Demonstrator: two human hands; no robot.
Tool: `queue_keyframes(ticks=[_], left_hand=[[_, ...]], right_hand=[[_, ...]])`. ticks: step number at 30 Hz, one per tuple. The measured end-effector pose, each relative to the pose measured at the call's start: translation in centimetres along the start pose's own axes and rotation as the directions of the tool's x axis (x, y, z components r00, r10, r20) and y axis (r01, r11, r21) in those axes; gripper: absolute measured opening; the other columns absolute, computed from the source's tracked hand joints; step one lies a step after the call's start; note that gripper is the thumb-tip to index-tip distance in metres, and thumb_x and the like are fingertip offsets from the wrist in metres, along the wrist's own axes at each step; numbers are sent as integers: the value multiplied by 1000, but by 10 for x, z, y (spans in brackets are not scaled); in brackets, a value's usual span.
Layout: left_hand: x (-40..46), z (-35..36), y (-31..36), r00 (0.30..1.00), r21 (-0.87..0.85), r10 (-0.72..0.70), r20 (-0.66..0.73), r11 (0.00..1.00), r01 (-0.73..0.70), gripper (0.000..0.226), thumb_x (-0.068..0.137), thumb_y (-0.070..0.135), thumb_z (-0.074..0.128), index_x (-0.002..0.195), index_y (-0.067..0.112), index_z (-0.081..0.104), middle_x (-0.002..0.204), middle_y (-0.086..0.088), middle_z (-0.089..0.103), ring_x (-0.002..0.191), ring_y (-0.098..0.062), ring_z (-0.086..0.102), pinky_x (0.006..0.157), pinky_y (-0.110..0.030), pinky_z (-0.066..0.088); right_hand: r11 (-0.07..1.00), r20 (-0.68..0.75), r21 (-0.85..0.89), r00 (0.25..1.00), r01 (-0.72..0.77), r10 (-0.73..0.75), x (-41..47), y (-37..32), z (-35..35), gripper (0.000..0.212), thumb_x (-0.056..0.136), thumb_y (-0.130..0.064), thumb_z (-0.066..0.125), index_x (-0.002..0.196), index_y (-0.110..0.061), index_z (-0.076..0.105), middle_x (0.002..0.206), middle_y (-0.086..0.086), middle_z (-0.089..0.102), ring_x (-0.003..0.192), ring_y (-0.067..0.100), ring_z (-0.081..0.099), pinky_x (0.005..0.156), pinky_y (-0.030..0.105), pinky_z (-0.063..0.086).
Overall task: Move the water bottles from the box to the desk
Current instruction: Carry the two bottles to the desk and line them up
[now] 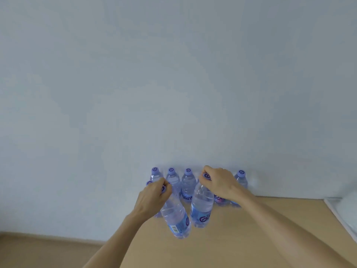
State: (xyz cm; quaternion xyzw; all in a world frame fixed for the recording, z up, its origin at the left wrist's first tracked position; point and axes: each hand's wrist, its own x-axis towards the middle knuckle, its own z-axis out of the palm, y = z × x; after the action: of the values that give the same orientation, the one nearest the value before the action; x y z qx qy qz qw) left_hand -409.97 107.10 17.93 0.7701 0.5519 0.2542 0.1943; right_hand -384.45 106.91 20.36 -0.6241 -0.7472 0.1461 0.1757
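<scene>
Now each bottle's cap [206,176] sits pinched inside curled fingers [202,181].

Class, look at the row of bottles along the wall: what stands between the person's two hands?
In the head view, one upright bottle from the back row stands between the left hand and right hand, each gripping a bottle's cap.

Clear glossy plastic bottles [188,187]; matt, seemingly wood desk [241,238].

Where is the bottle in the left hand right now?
In the head view, the left hand holds the bottle by its cap, tilted, left of centre over the desk, beside the right hand's bottle.
</scene>
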Motion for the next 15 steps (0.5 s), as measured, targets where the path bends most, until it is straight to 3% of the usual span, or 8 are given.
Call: queue_keyframes(ticks=[1, 3, 5, 8, 11, 15], left_hand=[[7, 6, -3, 1000, 11, 12, 23, 1000, -12, 36, 92, 31, 44, 67, 23, 19, 54, 5, 29, 56, -14, 22, 52, -29, 30], [18, 16, -6, 997, -2, 51, 57, 999, -51, 38, 92, 29, 47, 66, 24, 20, 54, 6, 31, 52, -13, 25, 46, -21, 27], [26, 25, -5, 992, 29, 102, 71, 994, -105, 39, 93, 27, 49, 64, 24, 22, 54, 10, 40, 50, -9, 34, 45, -17, 32], [36, 37, -3, 981, 85, 155, 119, 982, -166, 38, 94, 29, 49, 65, 26, 25, 53, 7, 41, 50, -11, 36, 45, -20, 28], [42, 48, 1, 966, 194, 190, 174, 955, -223, 26, 96, 35, 45, 75, 22, 40, 68, 4, 53, 60, -16, 48, 55, -32, 40], [47, 61, 5, 956, 288, 225, 188, 918, -272, 24, 98, 41, 40, 91, 21, 50, 90, 9, 60, 74, -13, 56, 66, -34, 46]], right_hand=[[999, -7, 4, 999, -35, 35, 0, 5, 2, 24, 96, -43, 43, 75, -31, 39, 56, -6, 47, 53, 10, 44, 52, 28, 33], [994, -15, -2, 994, -107, 107, -3, 12, 7, 27, 96, -44, 43, 72, -33, 34, 58, -7, 47, 55, 10, 45, 51, 27, 32], [985, -7, -13, 985, -171, 171, -7, 20, 11, 23, 96, -46, 42, 79, -31, 41, 65, -6, 52, 62, 15, 52, 59, 34, 42], [977, 1, -24, 978, -210, 210, -10, 29, 17, 25, 97, -48, 41, 94, -24, 50, 66, -8, 52, 65, 18, 56, 66, 36, 46], [978, 19, -21, 978, -205, 206, -9, 36, 23, 27, 97, -49, 42, 100, -24, 52, 64, -9, 51, 64, 16, 56, 65, 34, 45], [986, 57, -3, 984, -168, 168, -6, 46, 33, 21, 95, -50, 44, 94, -30, 49, 66, -9, 52, 62, 12, 55, 64, 35, 46]])
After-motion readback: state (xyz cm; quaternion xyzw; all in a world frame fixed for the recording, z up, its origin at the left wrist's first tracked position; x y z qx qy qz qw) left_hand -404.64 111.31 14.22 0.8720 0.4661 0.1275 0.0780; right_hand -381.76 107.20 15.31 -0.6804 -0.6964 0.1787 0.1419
